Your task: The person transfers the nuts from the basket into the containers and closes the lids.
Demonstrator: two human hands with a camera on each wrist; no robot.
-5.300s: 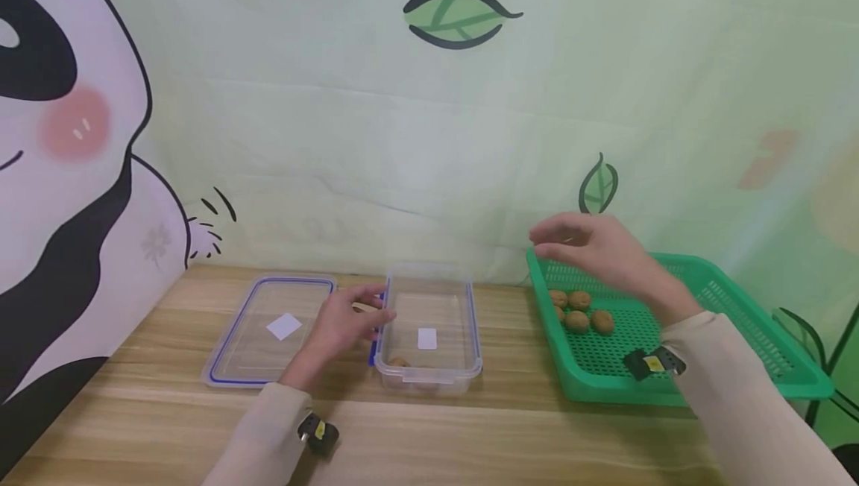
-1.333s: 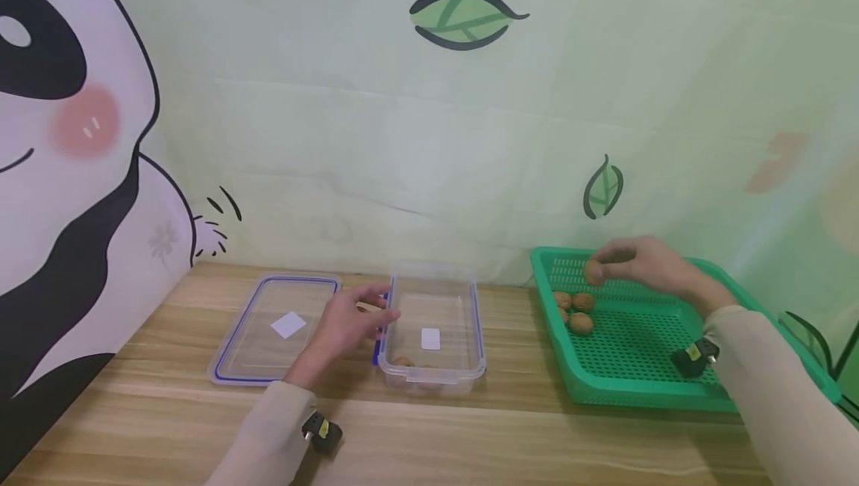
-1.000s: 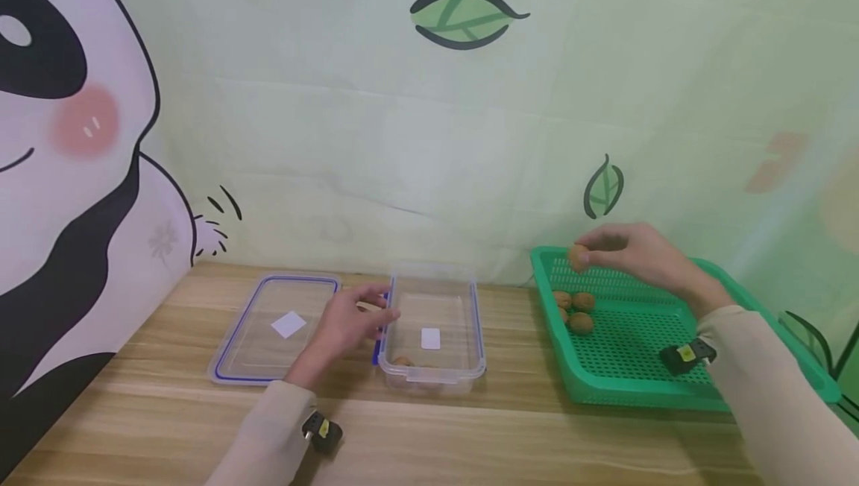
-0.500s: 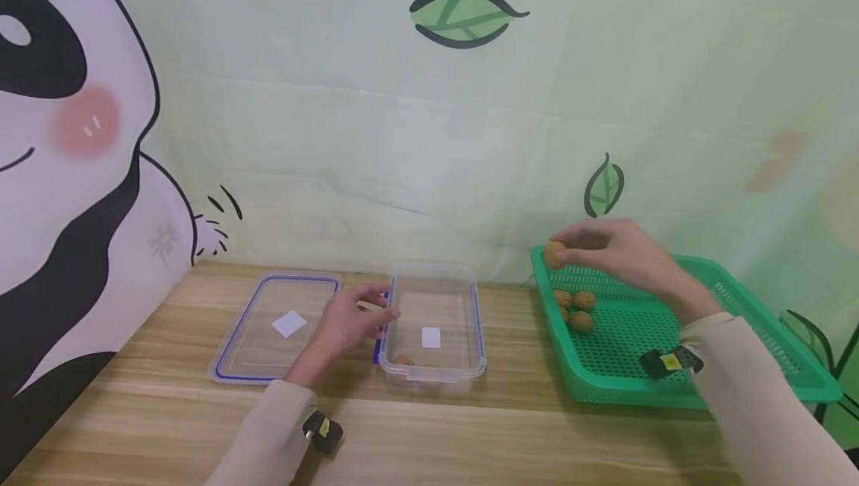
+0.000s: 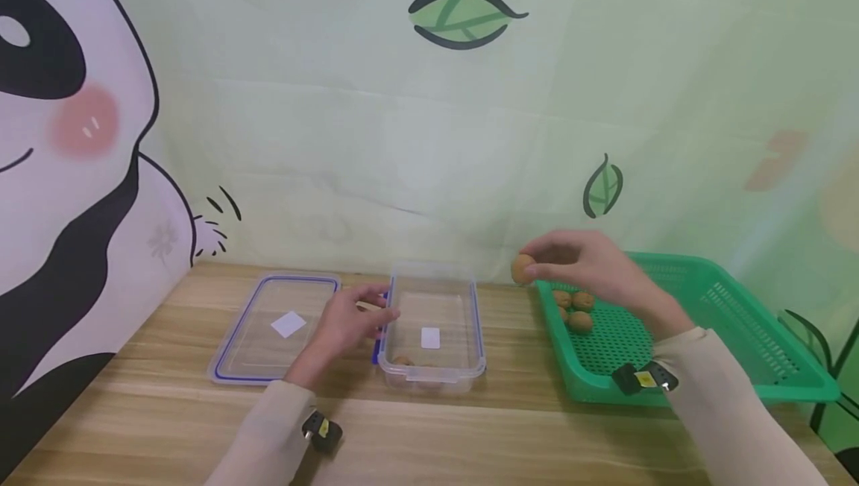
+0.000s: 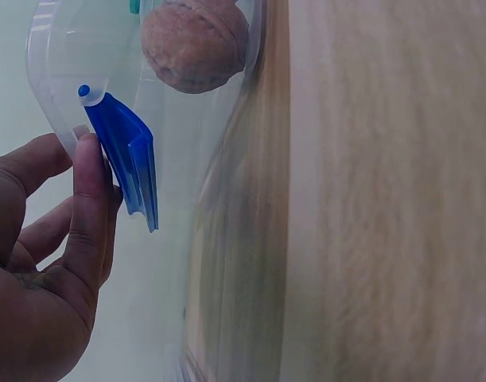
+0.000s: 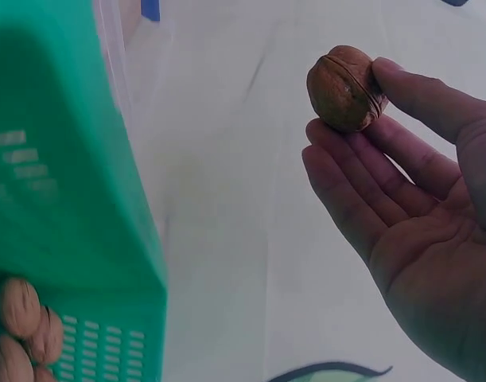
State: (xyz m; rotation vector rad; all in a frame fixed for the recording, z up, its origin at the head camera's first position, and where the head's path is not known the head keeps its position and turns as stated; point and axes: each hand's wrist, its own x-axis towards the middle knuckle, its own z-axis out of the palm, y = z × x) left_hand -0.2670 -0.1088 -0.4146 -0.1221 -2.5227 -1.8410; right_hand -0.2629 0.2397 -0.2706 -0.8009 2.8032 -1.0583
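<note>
My right hand (image 5: 587,262) pinches a walnut (image 5: 523,269) between thumb and fingertips, just past the left rim of the green basket (image 5: 577,385). The right wrist view shows the same walnut (image 7: 346,87) held up at the fingertips. Several walnuts (image 5: 580,322) lie in the basket's left end. My left hand (image 5: 345,322) holds the left rim of a clear plastic container (image 5: 432,376), thumb and index finger on either side of it. Beside those fingers a blue clip (image 6: 131,155) hangs unlatched. At least one walnut (image 6: 195,44) sits inside the container, near its front end.
A clear lid (image 5: 251,367) with a blue seal lies flat on the wooden table (image 5: 429,441), left of the container. White labels mark the lid and container. A printed cloth (image 5: 322,136) hangs behind the table. Dark cables (image 5: 815,329) run past the basket's right side.
The right hand picked a walnut out of the basket, lifted it and carried it left past the basket's rim. The left hand stayed at the container's rim.
</note>
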